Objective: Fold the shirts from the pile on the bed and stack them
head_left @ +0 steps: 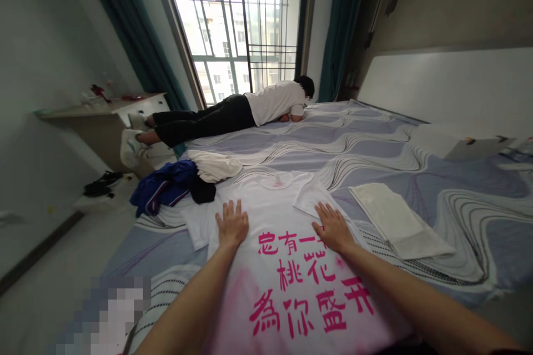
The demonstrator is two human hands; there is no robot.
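Observation:
A white T-shirt (266, 211) with pink printed characters lies spread on the bed, its collar pointing away from me. My left hand (232, 223) rests flat on the shirt's left side near the sleeve, fingers apart. On the opposite side, my right hand (332, 226) lies flat with fingers spread, beside the right sleeve and covering part of the top line of print. Neither hand grips the fabric. Pinkish stains show on the lower part of the shirt, which runs out of view at the bottom.
A folded cream cloth (395, 222) lies to the right on the patterned bedsheet (300, 150). Blue clothing (166, 183), a black item (203, 191) and a white garment (214, 165) are heaped at left. Another person (275, 101) lies across the bed's far side, before the window.

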